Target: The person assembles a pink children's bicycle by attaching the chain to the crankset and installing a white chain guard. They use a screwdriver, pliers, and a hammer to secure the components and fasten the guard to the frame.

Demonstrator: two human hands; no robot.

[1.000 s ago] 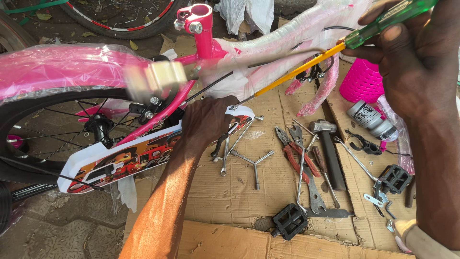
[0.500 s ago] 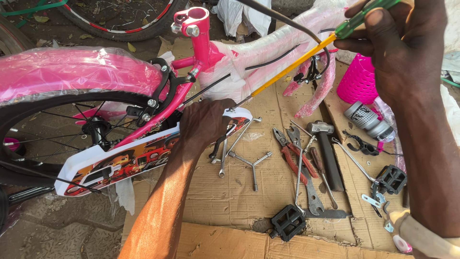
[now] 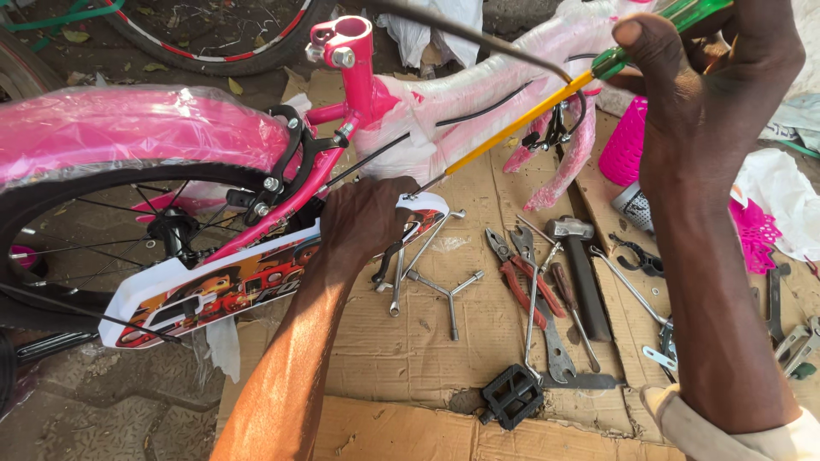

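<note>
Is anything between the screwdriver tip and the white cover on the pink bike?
Nothing visible blocks it. The right hand holds the long screwdriver, whose tip reaches the chain guard beside the left hand pressing on it. The exact contact point is partly hidden by that hand.

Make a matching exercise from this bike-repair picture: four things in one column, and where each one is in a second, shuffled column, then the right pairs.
Things:
1. screwdriver
2. left hand
3. pedal
4. hammer

Places:
A. loose at the near edge of the cardboard
B. held in the right hand
C. on the chain guard
D. lying on the cardboard among the pliers and spanners

Pairs: 1-B, 2-C, 3-A, 4-D
</note>
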